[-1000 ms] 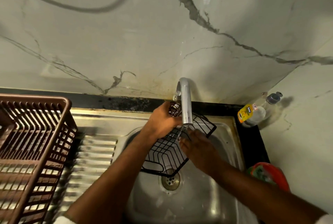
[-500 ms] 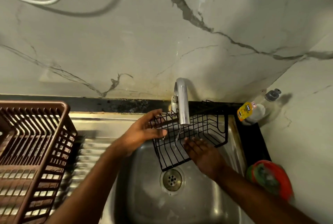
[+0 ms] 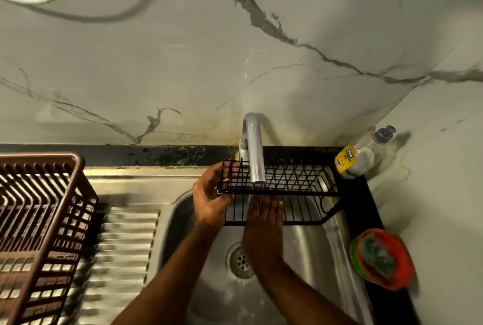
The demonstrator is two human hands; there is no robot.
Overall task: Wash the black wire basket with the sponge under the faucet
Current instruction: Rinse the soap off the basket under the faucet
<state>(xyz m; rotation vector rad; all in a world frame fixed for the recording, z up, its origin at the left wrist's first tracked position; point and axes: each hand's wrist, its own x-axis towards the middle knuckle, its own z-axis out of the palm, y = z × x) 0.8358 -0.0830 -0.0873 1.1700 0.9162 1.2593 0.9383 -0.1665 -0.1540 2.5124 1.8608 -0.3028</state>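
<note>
The black wire basket (image 3: 295,186) is held level over the steel sink (image 3: 313,246), right under the chrome faucet (image 3: 254,152). A thin stream of water falls from the spout. My left hand (image 3: 209,199) grips the basket's left end, fingers curled round the wires. My right hand (image 3: 264,222) lies flat with straight fingers against the basket's front face, beneath the stream. A green sponge (image 3: 379,256) lies in a red dish (image 3: 400,277) on the counter to the right, touched by neither hand.
A brown plastic dish rack (image 3: 39,220) stands on the ribbed drainboard (image 3: 122,254) at the left. A dish soap bottle (image 3: 358,157) lies in the back right corner. The drain (image 3: 240,260) sits in the middle of the sink. The marble wall rises close behind the faucet.
The basket has swung from a tilted, diagonal pose to lying level and stretched rightward under the spout. My left hand shifted to its left end; my right hand moved up against its front.
</note>
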